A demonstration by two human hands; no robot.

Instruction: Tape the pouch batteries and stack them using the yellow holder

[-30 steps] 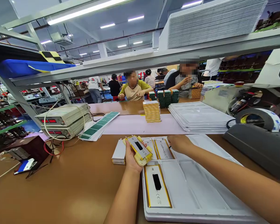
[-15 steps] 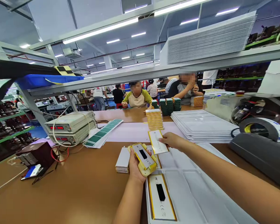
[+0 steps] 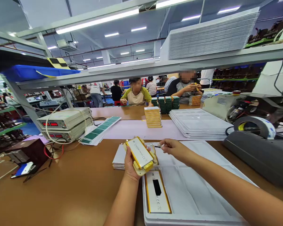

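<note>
My left hand [image 3: 131,163] is wrapped round a pale yellow holder [image 3: 141,170]. On the holder lies a white battery pack [image 3: 139,152] with yellow edges and no black patch on its face. To its right, above the tray, my right hand [image 3: 170,147] pinches a small black strip [image 3: 158,147] between thumb and fingers. Below the holder, another battery pack [image 3: 157,191] with a black patch rests in the white tray [image 3: 191,216]. Part of one more yellow-edged pack [image 3: 155,154] shows in the tray behind my left hand.
White sheets [image 3: 118,157] are stacked left of the holder. Farther back stand a pile of yellow-edged packs [image 3: 152,117], stacked trays [image 3: 198,124] and green-printed sheets [image 3: 101,130]. Instruments [image 3: 64,121] sit left, a tape dispenser [image 3: 257,157] right. A shelf beam [image 3: 132,71] crosses overhead; co-workers sit opposite.
The plain battery pack has left my right hand, and one now lies on the holder where a black-patched face showed. My right hand now pinches a black strip. The view has shifted slightly.
</note>
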